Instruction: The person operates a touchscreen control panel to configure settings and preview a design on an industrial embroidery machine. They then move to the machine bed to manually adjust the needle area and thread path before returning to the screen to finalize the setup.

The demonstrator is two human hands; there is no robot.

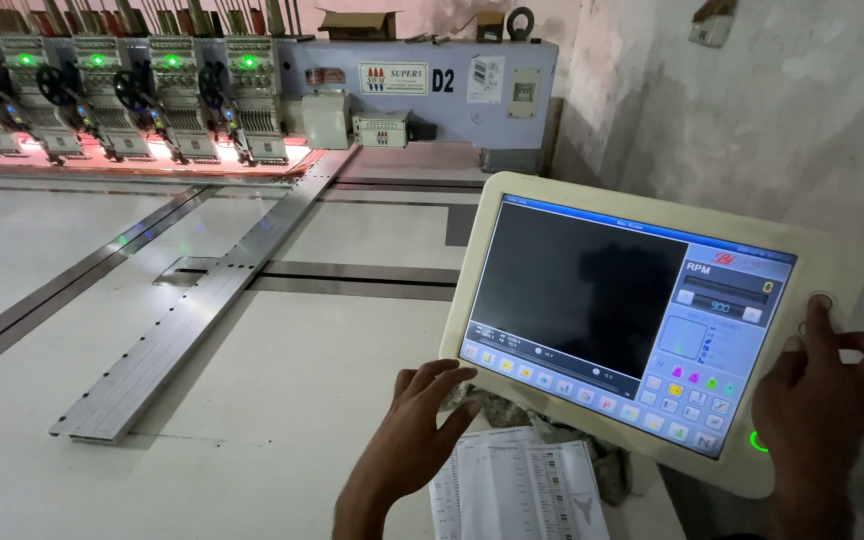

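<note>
A cream-cased control panel [512,200] with a lit touchscreen [577,290] stands tilted at the right. My left hand [414,435] rests with spread fingers at the panel's lower left edge, fingertips just below the row of on-screen icons. My right hand [824,395] holds the panel's right side, its index finger on a round knob [820,301]. A green light [756,441] glows on the casing below that hand.
Printed sheets [522,488] lie under the panel on crumpled cloth. A long white machine table [252,380] with metal rails [182,320] stretches left. Several embroidery heads [172,90] with green lamps line the back. A rough wall [752,120] stands at the right.
</note>
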